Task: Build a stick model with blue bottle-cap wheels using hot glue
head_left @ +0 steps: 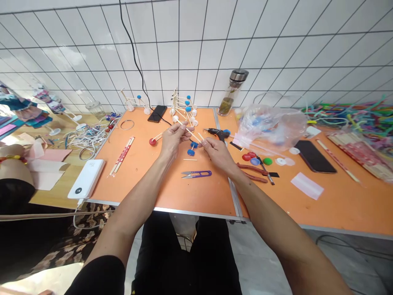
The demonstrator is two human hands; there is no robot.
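My left hand (174,140) pinches a thin wooden stick (190,132), which slants down toward my right hand. The fingers of my right hand (216,152) are closed on a short wooden stick (200,136); they also meet the lower end of the slanting one. Blue bottle caps (190,152) joined by a stick lie just below, between my hands. Left of my left hand is a red cap (152,141) with sticks attached. A short stick piece (190,159) and purple-handled thread snips (197,174) lie nearer me.
Behind my hands are stick-and-cap models (188,104), a phone (157,113) and a glue gun (217,133). Pliers (253,172), loose caps (267,161) and a plastic bag (272,127) lie right. A power bank (86,179) and wrapped chopsticks (122,156) lie left. Another person sits at far left.
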